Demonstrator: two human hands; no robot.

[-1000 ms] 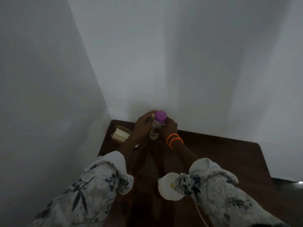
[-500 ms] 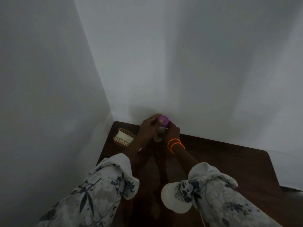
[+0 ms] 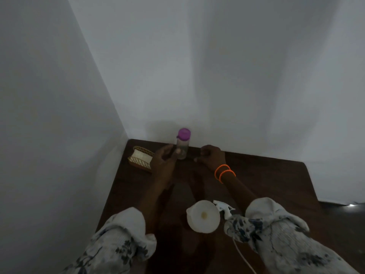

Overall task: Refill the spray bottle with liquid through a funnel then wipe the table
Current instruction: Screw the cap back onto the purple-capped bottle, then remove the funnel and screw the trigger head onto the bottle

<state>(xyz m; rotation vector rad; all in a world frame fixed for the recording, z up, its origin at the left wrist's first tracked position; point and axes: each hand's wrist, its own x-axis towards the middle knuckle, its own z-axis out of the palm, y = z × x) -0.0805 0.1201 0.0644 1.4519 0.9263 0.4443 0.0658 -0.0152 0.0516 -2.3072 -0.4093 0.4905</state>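
Note:
A clear bottle with a purple cap (image 3: 182, 148) stands upright at the back edge of the dark wooden table (image 3: 266, 184), against the wall. My left hand (image 3: 164, 161) is just left of it, fingers apart, the fingertips close to the bottle's side. My right hand (image 3: 213, 157) rests to the right of the bottle with a gap between them, fingers loosely curled and holding nothing. Nearer to me, a white funnel (image 3: 203, 216) sits upright; what it stands in is hidden beneath it. A white spray head (image 3: 224, 208) lies beside the funnel.
A small wicker basket (image 3: 141, 158) holding something white sits in the back left corner. Walls close off the table's back and left sides. A thin white cord (image 3: 243, 257) runs by my right sleeve. The table surface looks wet and glossy in the middle.
Both hands held the purple-capped bottle before; now it stands on the table at the back and both hands have come off it.

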